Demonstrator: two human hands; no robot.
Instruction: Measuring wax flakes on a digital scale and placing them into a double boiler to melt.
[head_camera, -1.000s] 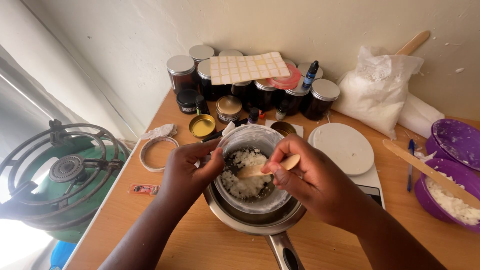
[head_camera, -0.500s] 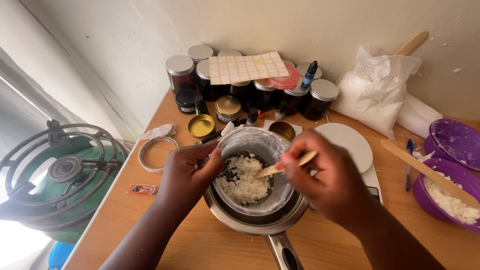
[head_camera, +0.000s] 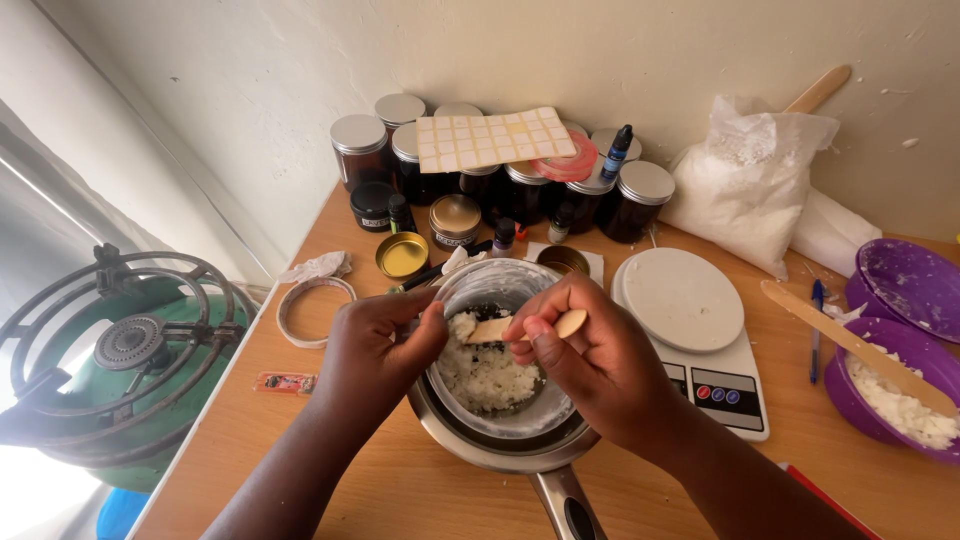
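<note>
The left hand (head_camera: 375, 345) curled its fingers around the near-left rim of the clear bowl (head_camera: 505, 415), which sat in a steel saucepan (head_camera: 470, 445). The right hand (head_camera: 590, 360) pinched a wooden stick (head_camera: 500, 329) between thumb and fingertips, its flat end resting in the white flakes (head_camera: 485, 375) just below those fingers.

Jars (head_camera: 500, 170) crowd behind; scale (head_camera: 700, 340) probably blocks right.

Both hands, left (head_camera: 380, 345) and right (head_camera: 590, 360), are bare; forearms uncovered, no sleeves, rings or watch.
</note>
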